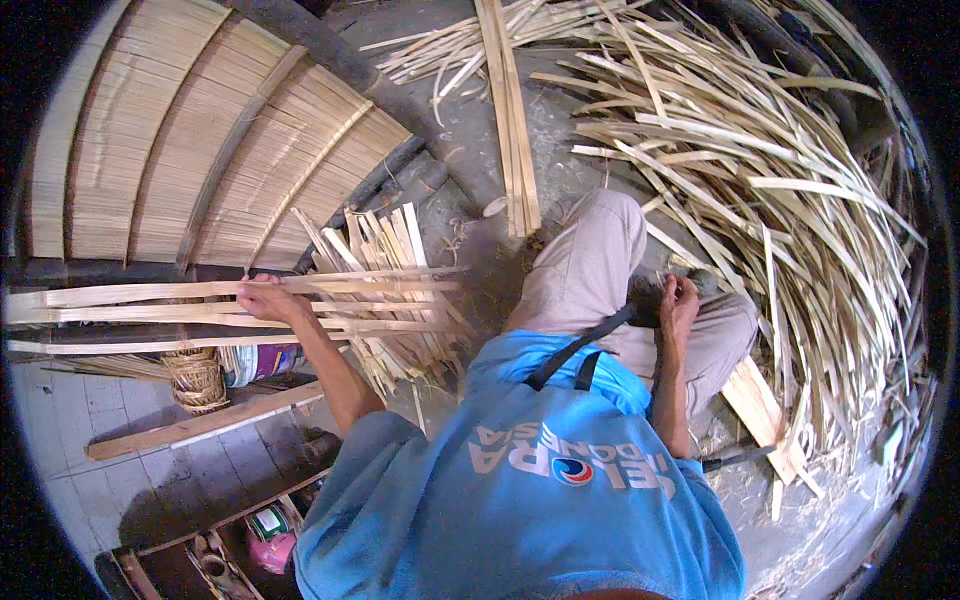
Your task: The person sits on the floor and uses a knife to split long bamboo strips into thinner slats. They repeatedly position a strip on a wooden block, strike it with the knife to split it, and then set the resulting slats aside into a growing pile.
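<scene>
- The long wood strips (130, 296) lie off to the person's left, their long axis running left to right; their right ends blur above a bundle of shorter strips (408, 235).
- The left hand (265, 297) is the nearer one: its fingers are clamped on the strips, at least the upper ones, partway along.
- The left arm reaches out forward and leftward.
- The right hand (680, 300), well apart from them, is over the right knee, forearm close to the body; its fingers curl in, whether around anything I cannot tell.
- Farther right, a big strip pile (800, 180) covers the floor.
</scene>
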